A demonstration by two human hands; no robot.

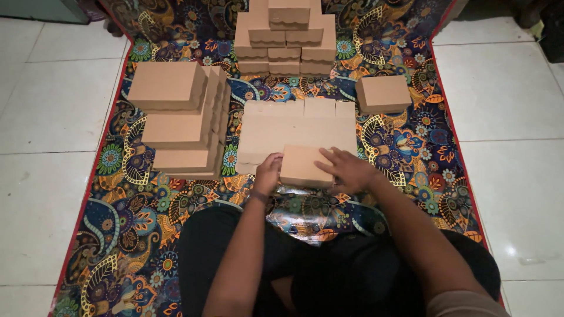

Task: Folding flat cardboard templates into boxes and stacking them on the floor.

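Note:
A small folded brown cardboard box [301, 166] lies on the patterned mat just in front of my knees. My left hand [268, 174] grips its left edge with curled fingers. My right hand [347, 170] presses flat on its right side, fingers spread over the top. Right behind the box lies a flat stack of unfolded brown cardboard blanks [296, 130].
A stepped stack of finished brown boxes [176, 114] stands at the left. Another pile of boxes [286, 38] rises at the back centre. A single box [383, 93] sits at the right. The colourful mat [411, 147] with red edging lies on white floor tiles [511, 117].

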